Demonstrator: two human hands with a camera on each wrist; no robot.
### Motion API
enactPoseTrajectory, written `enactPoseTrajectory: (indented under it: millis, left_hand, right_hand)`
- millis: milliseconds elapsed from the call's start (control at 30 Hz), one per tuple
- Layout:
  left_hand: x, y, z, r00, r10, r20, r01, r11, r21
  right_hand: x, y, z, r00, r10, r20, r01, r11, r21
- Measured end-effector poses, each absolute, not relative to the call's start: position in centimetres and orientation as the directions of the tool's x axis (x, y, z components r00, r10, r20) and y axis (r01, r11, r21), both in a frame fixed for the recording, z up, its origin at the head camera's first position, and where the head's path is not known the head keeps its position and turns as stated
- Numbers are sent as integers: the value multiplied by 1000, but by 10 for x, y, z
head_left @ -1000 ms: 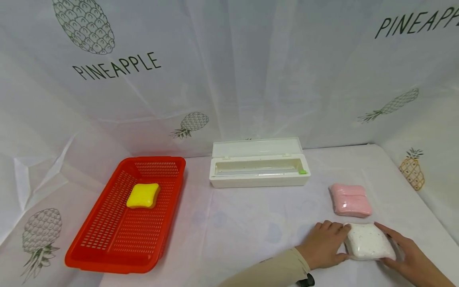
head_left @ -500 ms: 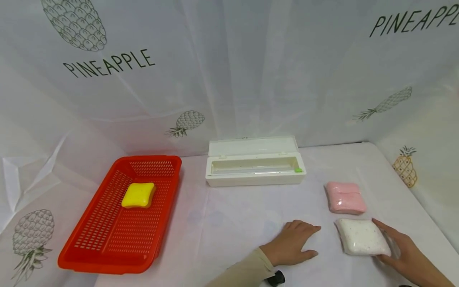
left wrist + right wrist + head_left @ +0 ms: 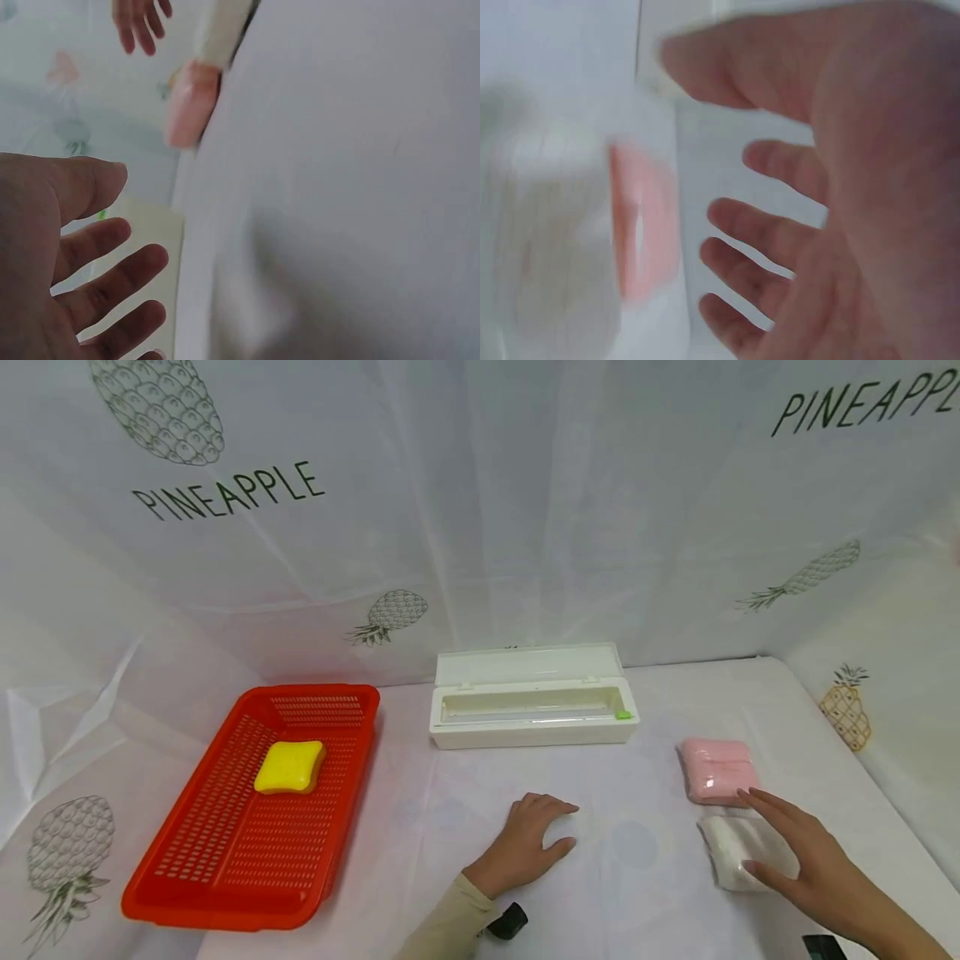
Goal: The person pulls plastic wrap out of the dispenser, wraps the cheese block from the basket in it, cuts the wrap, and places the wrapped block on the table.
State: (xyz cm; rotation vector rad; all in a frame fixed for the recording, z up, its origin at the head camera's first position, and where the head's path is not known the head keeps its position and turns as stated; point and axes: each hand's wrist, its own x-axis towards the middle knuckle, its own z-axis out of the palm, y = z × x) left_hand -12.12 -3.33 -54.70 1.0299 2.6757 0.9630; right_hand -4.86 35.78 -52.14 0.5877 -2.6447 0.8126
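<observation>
Fingers wide and free, a person's right hand (image 3: 813, 870) hovers over a white packet (image 3: 726, 852) on the desk (image 3: 465, 777), just beside a pink packet (image 3: 718, 767). The left hand (image 3: 523, 843), thumb and fingers also apart, is between the packets and a red basket (image 3: 273, 860) that carries a yellow block (image 3: 289, 767).

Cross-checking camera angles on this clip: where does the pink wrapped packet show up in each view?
Head: the pink wrapped packet lies right of centre, below mid-height.
Left wrist: the pink wrapped packet is in the upper half, left of centre.
Right wrist: the pink wrapped packet, blurred, is left of centre.
Shared landmark: the white wrapped packet next to it.
</observation>
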Motion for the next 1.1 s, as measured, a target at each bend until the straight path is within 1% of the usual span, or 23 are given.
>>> enactPoseTrajectory:
  millis: [67,167,300,367,433,567,667,800,1100]
  left_hand:
    - [-126,-43,-542,-797,591,126,529,580,620]
    - [-134,-58,-535,-846,510,155,478,595,646]
    - [-147,-74,-525,-894,379,241,437,609,662]
    - [-156,-81,-520,-905,309,291,424,614,666]
    - [-165,-89,-515,-911,245,333,411,624,665]
    - [-184,-103,-508,-907,158,389,387,673,630]
    - [-199,-112,-504,-902,127,413,372,714,593]
    - [-215,-122,-503,-897,125,424,364,754,547]
    - [-232,-129,-506,-913,163,374,342,804,486]
  right_hand:
    - [-56,342,-514,-843,-306,443,-507,728,-462]
    - [-65,316,-508,-863,-279,422,-475,734,-486]
    - [-76,282,-501,-874,-269,404,-456,743,-491]
    - [-83,268,-497,-869,-278,409,-468,730,-498]
    - [-92,256,-493,-849,-299,435,-504,705,-500]
    - [-114,238,-486,-825,-323,464,-542,687,-484]
    - [-132,229,-480,-820,-332,467,-547,696,-465]
    - [-157,221,-474,-823,-333,460,-540,709,-453]
    - [-204,210,-484,-832,-331,445,-517,755,-404]
